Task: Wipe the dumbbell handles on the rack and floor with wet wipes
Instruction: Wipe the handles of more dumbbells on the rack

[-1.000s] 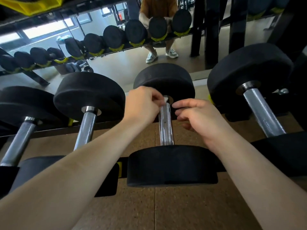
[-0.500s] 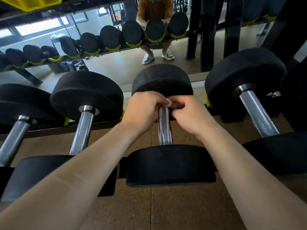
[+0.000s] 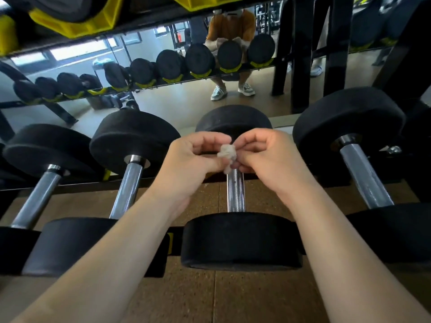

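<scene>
A row of black dumbbells with chrome handles lies on the low rack. The middle dumbbell (image 3: 235, 191) sits straight ahead of me, its handle running away from me. Just above the far end of that handle, my left hand (image 3: 193, 159) and my right hand (image 3: 265, 157) pinch a small crumpled whitish wet wipe (image 3: 227, 153) between their fingertips. The wipe hangs a little above the handle. To the left lies another dumbbell (image 3: 127, 183), and one more (image 3: 363, 178) to the right.
A mirror (image 3: 163, 99) behind the rack shows a crouching person and the dumbbell row. A yellow-cradled upper shelf (image 3: 77, 26) overhangs the top. A black upright post (image 3: 300, 54) stands at right. Brown cork-like flooring (image 3: 210, 294) lies below.
Both hands have lifted off the far end of the middle handle and turned palms toward me, and the crumpled wipe now shows between the fingertips. The camera has tilted upward.
</scene>
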Tool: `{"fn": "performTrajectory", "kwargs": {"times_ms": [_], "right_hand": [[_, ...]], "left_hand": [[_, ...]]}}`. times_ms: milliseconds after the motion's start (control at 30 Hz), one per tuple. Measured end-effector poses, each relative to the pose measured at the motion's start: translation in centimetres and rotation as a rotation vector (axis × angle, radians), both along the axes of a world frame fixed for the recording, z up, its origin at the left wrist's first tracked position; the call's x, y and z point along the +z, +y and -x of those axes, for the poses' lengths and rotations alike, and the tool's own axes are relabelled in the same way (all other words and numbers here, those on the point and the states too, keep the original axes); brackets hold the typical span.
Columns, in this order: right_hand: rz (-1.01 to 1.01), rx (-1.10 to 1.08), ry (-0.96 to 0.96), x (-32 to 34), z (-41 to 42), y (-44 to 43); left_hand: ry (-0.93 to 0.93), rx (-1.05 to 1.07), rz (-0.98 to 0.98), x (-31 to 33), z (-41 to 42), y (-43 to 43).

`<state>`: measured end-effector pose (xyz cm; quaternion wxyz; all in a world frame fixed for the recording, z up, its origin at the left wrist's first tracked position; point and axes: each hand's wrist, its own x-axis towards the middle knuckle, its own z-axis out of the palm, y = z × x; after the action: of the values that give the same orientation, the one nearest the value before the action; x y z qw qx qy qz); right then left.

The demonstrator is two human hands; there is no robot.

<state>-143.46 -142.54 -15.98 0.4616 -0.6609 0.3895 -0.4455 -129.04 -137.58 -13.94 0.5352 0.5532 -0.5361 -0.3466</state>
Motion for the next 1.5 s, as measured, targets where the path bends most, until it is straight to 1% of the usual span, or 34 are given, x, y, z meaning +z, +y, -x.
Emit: {"fn": "performTrajectory", "kwargs": {"times_ms": [33, 67, 100, 167, 233, 300, 367, 467, 533, 633, 667, 800, 833, 900, 933, 1000, 1067, 1100, 1200, 1233, 1333, 1433, 1500], "right_hand": [[0.037, 0.003, 0.034, 0.4, -0.2, 0.4], [0.050, 0.032, 0.054, 0.7, -0.3, 0.7], [0.027, 0.092, 0.047, 1.1, -0.2, 0.9], [-0.088, 0.233, -0.013, 1.6, 0.2, 1.3], [-0.147, 0.287, -0.082, 1.7, 0.4, 1.3], [-0.169, 0.262, -0.127, 1.5, 0.3, 1.2], [-0.224, 0.246, -0.173, 1.3, -0.2, 1.1], [-0.286, 0.191, -0.236, 1.1, -0.9, 0.9], [-0.296, 0.164, -0.277, 1.2, -1.7, 1.1], [-0.295, 0.209, -0.274, 1.5, -3.2, 2.0], [-0.288, 0.224, -0.271, 1.6, -3.8, 2.4], [-0.240, 0.208, -0.263, 2.3, -5.6, 4.1], [-0.253, 0.216, -0.287, 2.6, -6.1, 4.5], [-0.386, 0.276, -0.421, 3.2, -7.1, 5.4], [-0.470, 0.308, -0.491, 3.5, -7.8, 5.8], [-0.564, 0.330, -0.551, 3.7, -9.3, 6.6], [-0.558, 0.313, -0.526, 3.7, -11.1, 7.4], [-0.516, 0.283, -0.475, 3.6, -12.0, 7.8], [-0.306, 0.167, -0.255, 4.0, -14.2, 8.8], [-0.282, 0.175, -0.236, 4.3, -14.9, 8.9], [-0.311, 0.278, -0.263, 5.3, -17.0, 9.2], [-0.255, 0.247, -0.146, 5.7, -19.0, 8.2], [-0.270, 0.221, -0.084, 5.7, -20.0, 7.1]], "left_hand": [[0.074, -0.009, 0.002, -0.1, 0.1, 0.2], [0.097, 0.002, 0.014, -0.2, 0.2, 0.3], [0.056, 0.035, 0.036, -0.1, 0.3, 0.6], [-0.140, 0.135, 0.089, 0.2, 0.3, 1.1], [-0.323, 0.197, 0.134, 0.6, 0.5, 1.4], [-0.400, 0.203, 0.145, 0.9, 0.7, 1.7], [-0.412, 0.183, 0.143, 1.3, 0.8, 2.0], [-0.380, 0.146, 0.097, 1.9, 0.3, 2.4], [-0.300, 0.159, 0.030, 2.2, -0.6, 2.9], [-0.206, 0.152, -0.073, 2.6, -2.2, 4.3], [-0.154, 0.126, -0.081, 2.8, -2.7, 4.8], [0.146, 0.051, -0.053, 3.2, -4.5, 7.0], [0.168, 0.047, -0.041, 3.3, -5.0, 7.4], [0.155, 0.066, -0.006, 3.7, -6.4, 8.0], [0.130, 0.087, 0.020, 4.0, -7.3, 8.3], [0.063, 0.133, 0.067, 4.2, -9.3, 8.5], [0.009, 0.152, 0.106, 4.1, -11.3, 8.7], [-0.012, 0.154, 0.125, 3.9, -12.3, 8.8], [-0.100, 0.148, 0.140, 3.8, -14.8, 9.1], [-0.129, 0.137, 0.139, 3.8, -15.5, 9.0], [-0.173, 0.065, 0.154, 4.0, -17.7, 8.2], [-0.188, 0.021, 0.116, 3.7, -20.1, 6.5], [-0.194, 0.002, 0.088, 3.2, -21.7, 4.8]]}}
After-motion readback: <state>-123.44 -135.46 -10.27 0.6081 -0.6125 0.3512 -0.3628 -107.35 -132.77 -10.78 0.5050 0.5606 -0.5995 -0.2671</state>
